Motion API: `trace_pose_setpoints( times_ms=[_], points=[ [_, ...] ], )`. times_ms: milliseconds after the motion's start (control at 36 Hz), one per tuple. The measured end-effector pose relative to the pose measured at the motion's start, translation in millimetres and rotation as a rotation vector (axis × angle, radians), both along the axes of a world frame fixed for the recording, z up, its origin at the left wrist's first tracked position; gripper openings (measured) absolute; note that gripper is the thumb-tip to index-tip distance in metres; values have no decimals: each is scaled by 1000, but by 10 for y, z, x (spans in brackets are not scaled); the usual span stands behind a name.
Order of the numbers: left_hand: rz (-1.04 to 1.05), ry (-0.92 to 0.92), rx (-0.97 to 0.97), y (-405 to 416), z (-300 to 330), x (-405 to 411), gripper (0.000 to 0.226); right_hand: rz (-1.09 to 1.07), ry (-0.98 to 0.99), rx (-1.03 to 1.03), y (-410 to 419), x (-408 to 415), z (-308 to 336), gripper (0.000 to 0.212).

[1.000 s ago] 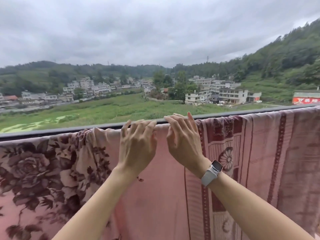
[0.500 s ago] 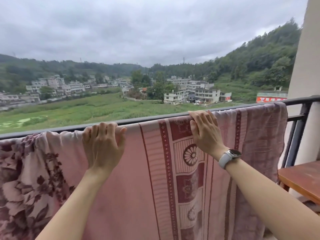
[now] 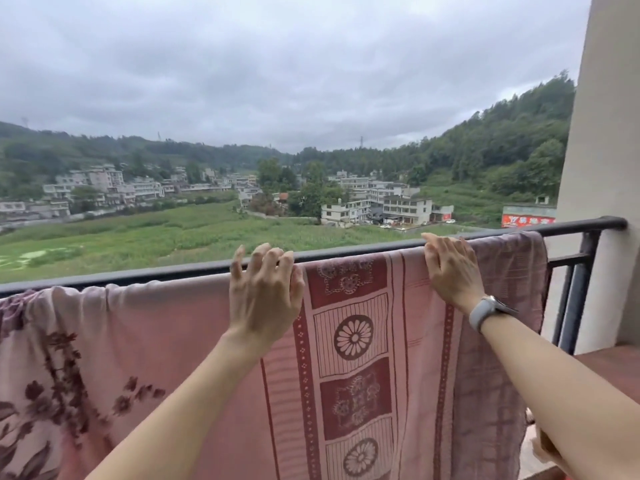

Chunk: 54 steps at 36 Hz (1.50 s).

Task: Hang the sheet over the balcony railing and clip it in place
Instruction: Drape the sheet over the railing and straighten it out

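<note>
1. Sheet: pink, floral at left, banded medallion print at right; draped over the railing, lower part cut off by the frame.
2. Left hand: at the sheet's top fold, fingers loosely spread and bent, fingertips raised above the rail; holds nothing visible.
3. Right hand: flat on the sheet at the rail, fingers straight; fingertips over the far side, hidden.
4. Watch: grey strap, right wrist.
5. Pillar: right edge, meeting the rail's end.
</note>
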<state>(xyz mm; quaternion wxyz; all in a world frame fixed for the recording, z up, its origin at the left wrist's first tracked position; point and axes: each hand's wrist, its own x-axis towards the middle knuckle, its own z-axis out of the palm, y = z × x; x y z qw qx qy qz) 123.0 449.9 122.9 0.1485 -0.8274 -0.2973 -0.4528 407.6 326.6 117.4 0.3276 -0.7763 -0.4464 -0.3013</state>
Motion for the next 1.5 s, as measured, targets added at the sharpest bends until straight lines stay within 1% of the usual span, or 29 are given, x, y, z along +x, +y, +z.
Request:
trace_pose_setpoints(
  times_ms=[111, 194, 278, 389, 444, 528, 639, 778, 833, 889, 944, 1000, 1028, 1111, 1167, 1194, 1250, 1389, 1444, 1500],
  points=[
    [-72, 139, -5, -271, -7, 575, 38, -56, -5, -50, -139, 309, -8, 52],
    [-57, 179, -16, -370, -1, 920, 41, -71, 10, -44, -211, 555, -29, 49],
    [-6, 119, 0, -388, -17, 1095, 35, -100, 66, -45, -279, 822, -23, 46],
    [32, 38, 98, -326, -98, 1153, 33, -190, 117, -75, -406, 1181, 15, 48],
    [41, 29, 129, -300, -111, 1159, 33, -235, 112, -56, -467, 1313, 18, 51],
    [51, 44, 152, -295, -105, 1171, 34, -225, 142, -41, -478, 1454, 54, 44],
    [45, 58, 132, -330, -84, 1153, 35, -198, 298, 7, -450, 1602, 107, 44],
    [57, 42, 148, -327, -93, 1074, 38, -91, 622, 295, -570, 1647, 141, 46],
    [68, 31, 136, -324, -99, 1031, 37, -84, 707, 306, -643, 1642, 103, 46],
    [71, 22, 119, -304, -107, 978, 37, -129, 733, 300, -689, 1623, 41, 45],
    [72, 16, 109, -272, -113, 920, 38, -240, 667, 333, -690, 1537, 12, 44],
    [80, 16, 104, -256, -110, 881, 38, -331, 502, 381, -646, 1357, 46, 44],
    [87, 19, 98, -258, -103, 872, 38, -323, 396, 381, -599, 1248, 79, 45],
    [96, 43, 84, -277, -83, 834, 38, -139, 94, 231, -384, 928, 146, 41],
    [102, 73, 75, -274, -76, 782, 39, -31, 0, 99, -237, 775, 143, 38],
    [104, 90, 67, -267, -69, 751, 39, -14, -2, 43, -181, 739, 128, 39],
    [111, 123, 54, -255, -49, 693, 40, -59, 70, -23, -133, 730, 115, 47],
    [141, 138, 24, -163, -29, 440, 40, -190, 232, -82, -150, 735, 220, 49],
    [144, 132, 24, -102, -48, 279, 40, -244, 252, -80, -108, 646, 233, 53],
    [121, 128, 16, -99, -43, 177, 39, -256, 201, -1, -61, 518, 222, 54]
  ],
)
